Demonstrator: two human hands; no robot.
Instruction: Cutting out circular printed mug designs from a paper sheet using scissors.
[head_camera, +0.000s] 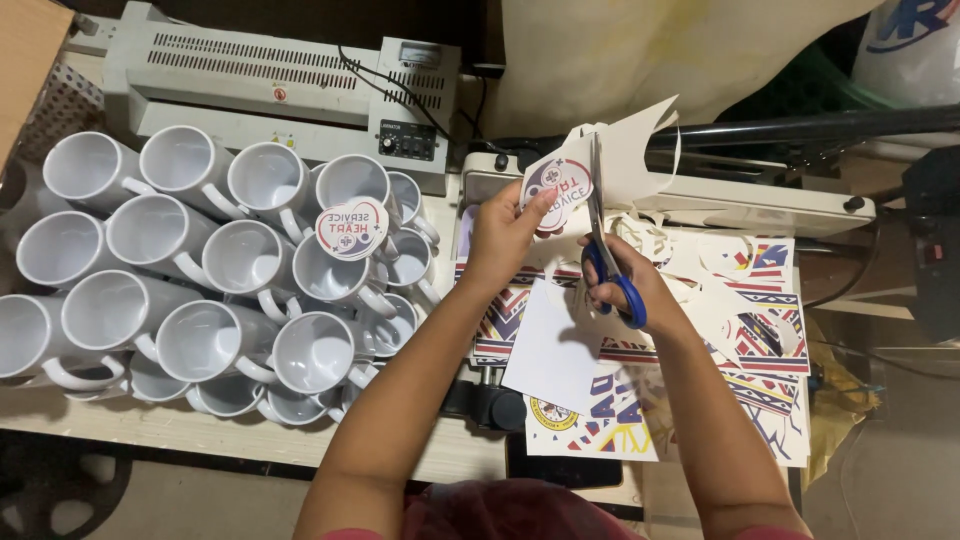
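Near edge of the counter (200, 435): loose printed paper sheets with red, blue and yellow patterns (770, 350), spread flat under both forearms to catch trimmings and keep the next pieces within reach. A blank white sheet (550, 345) lying on top of them, below the hands.

Right hand (625, 285): closed through the blue loop handles of the steel scissors (605, 250), blades pointing away and upward, set into the white paper at the rim of the printed disc. Grip held low, so the cut line stays in sight.

Left hand (505, 230): fingers and thumb pinched on the round white paper cut-out with red and blue print (557, 185), lifted off the counter and apparently angled to feed its edge into the blades. White offcut strips (640, 150) curling away above the blades.

Left part of the counter: white ceramic mugs (190, 285) lying packed together on their sides, open mouths up toward the camera; a second round printed disc (351, 228) resting on one.

Far edge: grey laminating machine (270, 85), with a white press-like device (760, 205) to its right.
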